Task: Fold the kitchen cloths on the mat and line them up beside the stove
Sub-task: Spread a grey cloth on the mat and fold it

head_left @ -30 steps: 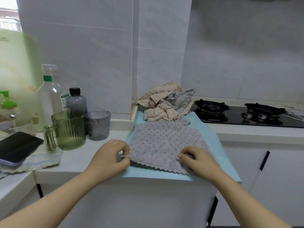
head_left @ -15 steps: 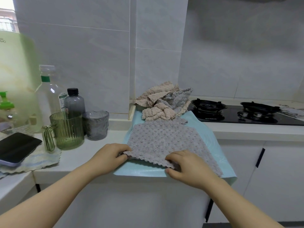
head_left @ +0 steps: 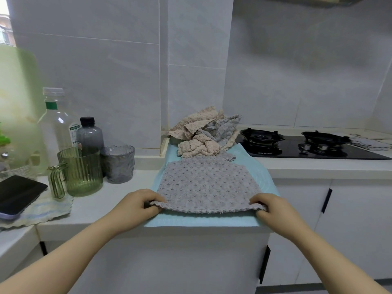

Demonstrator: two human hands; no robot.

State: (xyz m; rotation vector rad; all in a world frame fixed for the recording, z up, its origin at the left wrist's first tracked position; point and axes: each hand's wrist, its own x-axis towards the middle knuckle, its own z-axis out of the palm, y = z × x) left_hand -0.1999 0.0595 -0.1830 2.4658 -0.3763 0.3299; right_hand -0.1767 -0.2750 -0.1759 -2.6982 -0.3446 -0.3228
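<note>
**Grey cloth flat on the mat, both hands on the near corners**

So right here the grey cloth (head_left: 207, 183) is spread out on the light blue mat (head_left: 201, 222), which sits on the white worktop (head_left: 99, 211) just left of the stove (head_left: 297, 148). The mat's near edge comes right up to the front edge of the worktop.

The left hand (head_left: 137, 205) has its grip pinched on the cloth's near left corner, fingers curled over the edge. The right hand (head_left: 273, 209) has the same sort of grip on the near right corner. Between the two hands the near edge of the cloth is lifted a little off the mat. The rest of it lies flat, with the far edge close to the pile.

At the far end of the mat, up against the wall, there's a pile of crumpled cloths (head_left: 201, 136), beige and grey ones tangled together, none folded. It sits just beside the stove's left burner. Past the stove at the far right, more cloths (head_left: 370, 143) lie flat on the worktop, can't tell how many.

Left of the mat there's a grey glass (head_left: 118, 164) and a ribbed green jug (head_left: 81, 172) right next to it. Behind those stand a dark bottle (head_left: 90, 134) and a taller clear bottle (head_left: 56, 122). Further left a black phone (head_left: 19, 194) lies on a pale wavy-edged cloth (head_left: 51, 209).
</note>
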